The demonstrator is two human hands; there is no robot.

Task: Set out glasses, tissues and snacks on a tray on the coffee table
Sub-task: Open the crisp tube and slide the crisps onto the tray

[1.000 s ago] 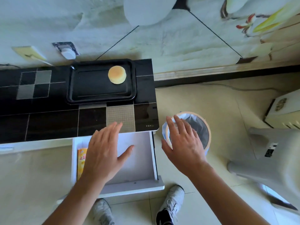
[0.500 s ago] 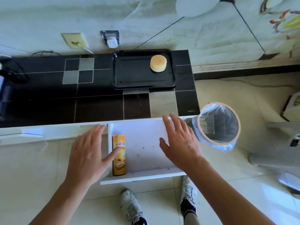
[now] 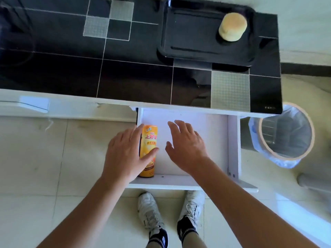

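The left hand [image 3: 125,154] covers the left side of the yellow snack can [image 3: 148,151], so whether the palm touches it cannot be told; its fingers [image 3: 136,133] are straight and spread wide, the thumb lying across the can's label. The can lies on its side along the left wall of the open white drawer [image 3: 232,140], its base toward the drawer's front edge. The right hand [image 3: 186,147] hovers over the drawer's middle with fingers loosely spread, holding nothing. The bench [image 3: 134,77] above the drawer has a glossy black top with thin white grid lines and a few frosted grey squares; its far left is cut off by the frame. At the bench's far right corner sits a black rectangular tray [image 3: 189,33] with rounded corners and a raised rim, its far edge partly cropped, and a round pale golden cake [image 3: 232,26] stands near the tray's far right corner. Beside the bench's right end a round bin [image 3: 286,138] lined with a thin plastic bag stands on the pale tiled floor [image 3: 35,158]. White laced shoes [image 3: 150,210] show below the drawer.
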